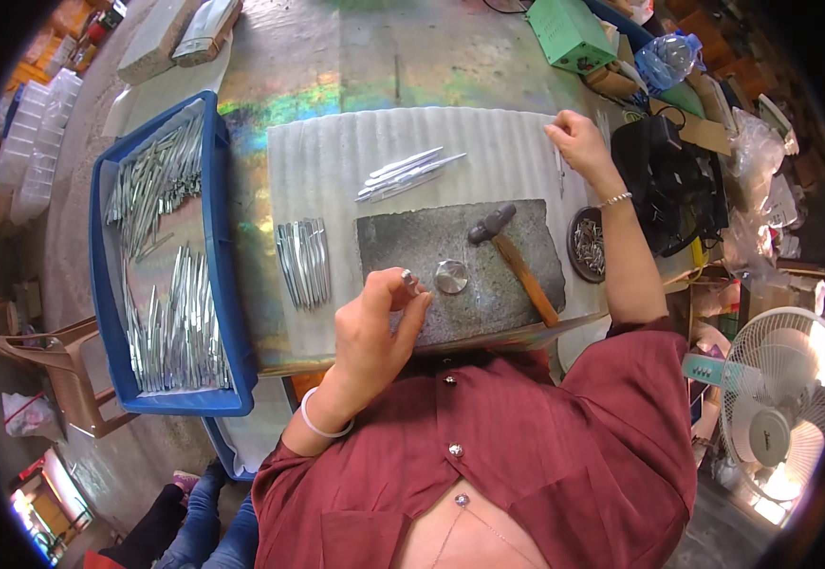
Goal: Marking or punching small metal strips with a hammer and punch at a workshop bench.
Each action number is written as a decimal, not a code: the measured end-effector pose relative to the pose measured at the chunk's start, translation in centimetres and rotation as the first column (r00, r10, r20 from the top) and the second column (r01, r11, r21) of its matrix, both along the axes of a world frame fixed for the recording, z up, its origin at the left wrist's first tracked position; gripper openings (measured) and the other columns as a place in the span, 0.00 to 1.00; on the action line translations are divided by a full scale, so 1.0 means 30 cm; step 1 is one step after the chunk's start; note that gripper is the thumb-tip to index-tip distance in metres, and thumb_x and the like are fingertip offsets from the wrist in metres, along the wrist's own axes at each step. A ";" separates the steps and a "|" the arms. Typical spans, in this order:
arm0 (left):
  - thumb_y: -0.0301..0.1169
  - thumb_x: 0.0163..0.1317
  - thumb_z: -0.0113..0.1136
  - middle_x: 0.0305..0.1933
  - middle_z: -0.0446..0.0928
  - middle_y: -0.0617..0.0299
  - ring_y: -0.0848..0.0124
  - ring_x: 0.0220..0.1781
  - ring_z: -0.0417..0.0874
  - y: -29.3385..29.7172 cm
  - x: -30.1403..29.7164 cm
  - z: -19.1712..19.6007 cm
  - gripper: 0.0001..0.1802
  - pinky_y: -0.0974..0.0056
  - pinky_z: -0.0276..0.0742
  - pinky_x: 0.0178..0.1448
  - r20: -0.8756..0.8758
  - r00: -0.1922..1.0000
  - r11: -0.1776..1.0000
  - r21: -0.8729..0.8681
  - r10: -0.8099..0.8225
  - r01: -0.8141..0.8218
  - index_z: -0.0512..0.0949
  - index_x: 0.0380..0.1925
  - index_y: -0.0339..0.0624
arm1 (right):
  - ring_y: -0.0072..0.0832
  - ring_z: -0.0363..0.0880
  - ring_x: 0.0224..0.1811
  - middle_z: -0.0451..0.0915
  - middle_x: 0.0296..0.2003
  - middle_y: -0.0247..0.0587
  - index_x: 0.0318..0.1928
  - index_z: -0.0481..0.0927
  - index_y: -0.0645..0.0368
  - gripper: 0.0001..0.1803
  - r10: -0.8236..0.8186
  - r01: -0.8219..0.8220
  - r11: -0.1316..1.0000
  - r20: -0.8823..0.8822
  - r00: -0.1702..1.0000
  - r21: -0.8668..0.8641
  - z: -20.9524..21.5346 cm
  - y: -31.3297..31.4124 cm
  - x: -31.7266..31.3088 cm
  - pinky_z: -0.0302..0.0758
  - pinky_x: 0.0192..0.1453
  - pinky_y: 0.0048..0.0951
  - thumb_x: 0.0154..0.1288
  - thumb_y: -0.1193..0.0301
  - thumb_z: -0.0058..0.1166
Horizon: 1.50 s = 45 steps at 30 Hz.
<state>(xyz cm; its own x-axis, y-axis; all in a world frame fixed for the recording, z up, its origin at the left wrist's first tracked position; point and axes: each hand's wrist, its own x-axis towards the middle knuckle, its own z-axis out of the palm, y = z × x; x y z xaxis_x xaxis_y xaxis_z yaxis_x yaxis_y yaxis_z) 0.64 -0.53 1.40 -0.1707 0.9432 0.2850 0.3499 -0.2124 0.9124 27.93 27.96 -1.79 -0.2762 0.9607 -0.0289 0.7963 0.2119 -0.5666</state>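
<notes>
My left hand (374, 327) is closed in a pinch on a small shiny metal piece (409, 278), just above the near edge of a dark stone slab (393, 242). A round metal disc (450, 276) lies on the slab beside it. Right of the disc rests a hammer (517, 266) with a wooden handle. Farther off, my right hand (578, 147) has its fingers curled together over the right edge of a white foam sheet (327, 137). A thin silvery sliver (561, 175) shows below those fingertips; whether they grip it is unclear.
Slim metal pieces lie in a pile (410, 174) and a neat row (303, 264) on the foam. More fill a blue tray (220, 256) at the left. A round dish (574, 256) of small metal bits stands right, near a black machine (664, 180) and a fan (778, 398).
</notes>
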 end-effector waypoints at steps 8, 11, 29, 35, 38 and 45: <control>0.19 0.56 0.60 0.33 0.78 0.57 0.70 0.33 0.80 0.015 -0.025 0.002 0.05 0.68 0.76 0.38 -0.175 0.975 0.984 -0.136 -0.136 0.113 0.75 0.32 0.35 | 0.38 0.80 0.35 0.79 0.30 0.50 0.41 0.76 0.64 0.15 0.064 -0.056 0.994 -0.089 0.994 0.090 0.107 -0.237 -0.078 0.74 0.39 0.34 0.59 0.66 0.54; 0.20 0.58 0.59 0.33 0.79 0.58 0.71 0.33 0.80 0.007 -0.044 -0.026 0.05 0.68 0.76 0.38 0.003 0.989 0.965 -0.220 -0.146 0.143 0.75 0.35 0.35 | 0.39 0.78 0.38 0.77 0.35 0.49 0.45 0.73 0.64 0.18 0.154 -0.167 0.980 -0.121 0.981 -0.110 0.220 -0.476 -0.114 0.74 0.41 0.35 0.56 0.69 0.58; 0.17 0.61 0.54 0.35 0.79 0.60 0.77 0.32 0.77 0.072 0.050 -0.045 0.05 0.74 0.74 0.38 0.352 0.932 0.943 -0.272 -0.089 0.193 0.75 0.37 0.33 | 0.51 0.77 0.39 0.73 0.44 0.53 0.51 0.67 0.63 0.21 0.169 -0.167 0.985 -0.043 0.985 0.045 0.156 -0.693 -0.154 0.74 0.43 0.41 0.53 0.79 0.50; 0.17 0.61 0.54 0.35 0.79 0.59 0.77 0.31 0.78 0.077 0.052 -0.033 0.05 0.74 0.75 0.36 0.274 0.958 0.950 -0.267 -0.084 0.160 0.74 0.37 0.32 | 0.49 0.77 0.38 0.76 0.39 0.54 0.48 0.69 0.63 0.18 0.113 -0.125 0.992 -0.225 0.968 -0.037 0.159 -0.695 -0.147 0.73 0.43 0.39 0.53 0.81 0.48; 0.16 0.61 0.53 0.34 0.79 0.59 0.76 0.31 0.79 0.079 0.054 -0.032 0.05 0.74 0.76 0.36 0.253 0.963 0.952 -0.260 -0.092 0.159 0.74 0.37 0.32 | 0.48 0.77 0.37 0.76 0.36 0.53 0.46 0.69 0.63 0.17 0.078 -0.098 0.994 -0.288 0.954 -0.057 0.154 -0.694 -0.147 0.73 0.42 0.38 0.53 0.81 0.48; 0.18 0.60 0.57 0.25 0.77 0.62 0.77 0.26 0.79 0.079 0.067 -0.045 0.03 0.73 0.75 0.31 0.259 0.965 0.970 -0.220 -0.042 0.101 0.74 0.34 0.34 | 0.46 0.77 0.35 0.75 0.34 0.52 0.44 0.70 0.63 0.16 0.077 -0.094 0.995 -0.306 0.949 -0.042 0.154 -0.697 -0.152 0.73 0.40 0.37 0.52 0.83 0.49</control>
<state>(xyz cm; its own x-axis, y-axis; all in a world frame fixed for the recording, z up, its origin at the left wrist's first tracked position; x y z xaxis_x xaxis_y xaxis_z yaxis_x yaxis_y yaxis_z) 2.65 1.85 0.05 -0.1382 0.9903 0.0166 0.0958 -0.0034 0.9954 23.37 7.06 2.83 -0.3611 0.9324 0.0168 0.5654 0.2332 -0.7911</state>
